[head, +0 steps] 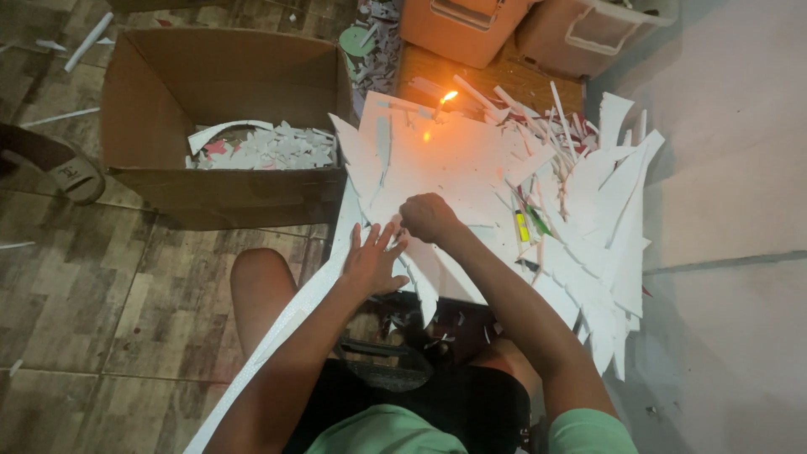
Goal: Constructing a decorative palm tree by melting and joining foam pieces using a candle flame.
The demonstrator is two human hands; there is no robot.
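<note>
A large white foam sheet (458, 164) lies on the floor in front of me, with jagged pointed shapes cut along its near edge. My left hand (372, 259) rests flat on the sheet's near left part, fingers spread. My right hand (429, 217) is closed in a fist just to the right of it, pressed on the sheet; what it grips is hidden. A lit candle (445, 99) burns at the sheet's far edge.
An open cardboard box (168, 84) holding white cut pieces stands at the left. Several white offcuts (605, 210) pile up at the right, with a yellow lighter (521, 227) among them. Orange and pink plastic bins (471, 29) stand behind. A sandal (71, 172) lies far left.
</note>
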